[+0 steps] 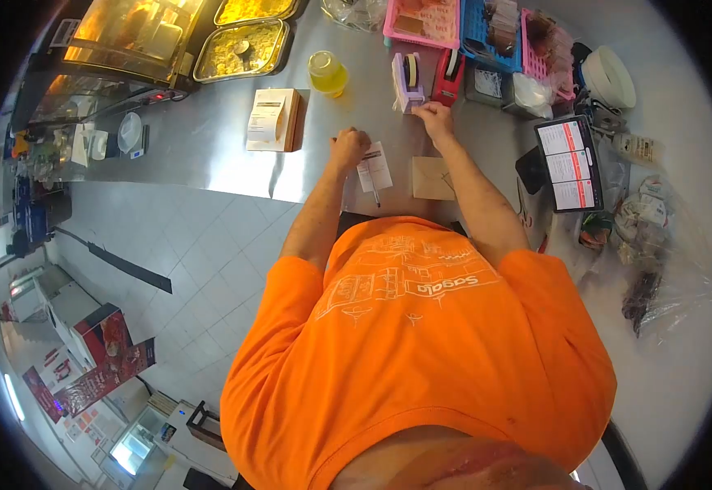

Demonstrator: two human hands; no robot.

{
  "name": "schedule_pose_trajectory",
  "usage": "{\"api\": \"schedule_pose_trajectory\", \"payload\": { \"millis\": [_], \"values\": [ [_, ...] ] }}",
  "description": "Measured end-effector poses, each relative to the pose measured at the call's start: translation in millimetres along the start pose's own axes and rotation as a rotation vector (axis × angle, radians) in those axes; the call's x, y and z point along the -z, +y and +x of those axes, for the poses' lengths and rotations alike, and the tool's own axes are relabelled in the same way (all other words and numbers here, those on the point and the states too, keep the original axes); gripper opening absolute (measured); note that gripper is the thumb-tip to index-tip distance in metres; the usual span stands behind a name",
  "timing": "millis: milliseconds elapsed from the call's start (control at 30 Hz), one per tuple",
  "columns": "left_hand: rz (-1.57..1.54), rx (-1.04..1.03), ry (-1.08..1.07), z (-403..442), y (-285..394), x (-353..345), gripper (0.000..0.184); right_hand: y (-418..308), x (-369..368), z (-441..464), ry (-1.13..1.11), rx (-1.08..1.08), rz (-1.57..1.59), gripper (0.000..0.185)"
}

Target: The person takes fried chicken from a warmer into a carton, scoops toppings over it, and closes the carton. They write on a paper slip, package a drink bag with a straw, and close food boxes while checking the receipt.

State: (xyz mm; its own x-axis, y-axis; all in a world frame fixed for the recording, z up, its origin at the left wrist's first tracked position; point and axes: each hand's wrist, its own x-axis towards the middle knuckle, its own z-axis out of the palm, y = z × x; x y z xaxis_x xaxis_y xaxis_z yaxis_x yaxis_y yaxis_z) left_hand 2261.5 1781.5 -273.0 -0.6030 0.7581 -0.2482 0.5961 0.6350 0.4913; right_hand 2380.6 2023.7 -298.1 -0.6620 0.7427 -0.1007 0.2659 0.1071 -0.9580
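My right hand is closed in a pinch at the front end of a purple tape dispenser. Any tape between its fingertips is too small to see. A red tape dispenser stands just right of the purple one. On the left, my left hand is curled shut above the steel counter, and whatever its fingers may hold is hidden. Close beside that hand lies a printed slip, with a pen at its lower edge. A brown paper packet rests below my right wrist.
A block with printed slips and a cup of yellow liquid stand to the left. Food trays and a lit display case lie beyond. Baskets line the back; a tablet stands right, near plastic bags.
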Motion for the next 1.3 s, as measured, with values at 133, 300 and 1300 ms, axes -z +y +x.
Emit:
{"api": "schedule_pose_trajectory", "payload": {
  "millis": [133, 300, 1300],
  "values": [
    [-0.356, -0.146, 0.105, 6.8, -3.2, 14.6, 0.015, 10.4, 5.6, -12.5, 0.294, 0.055, -0.714, 0.023],
    [-0.541, -0.356, -0.044, -1.0, 64.3, 91.6, 0.016, -43.0, 48.8, -62.9, -0.050, -0.193, 0.077, 0.031],
    [0.079, -0.304, 0.315, -97.4, 147.3, -41.8, 0.056, -53.3, 34.7, -102.8, 0.099, -0.477, -0.833, 0.055]
  ]
}}
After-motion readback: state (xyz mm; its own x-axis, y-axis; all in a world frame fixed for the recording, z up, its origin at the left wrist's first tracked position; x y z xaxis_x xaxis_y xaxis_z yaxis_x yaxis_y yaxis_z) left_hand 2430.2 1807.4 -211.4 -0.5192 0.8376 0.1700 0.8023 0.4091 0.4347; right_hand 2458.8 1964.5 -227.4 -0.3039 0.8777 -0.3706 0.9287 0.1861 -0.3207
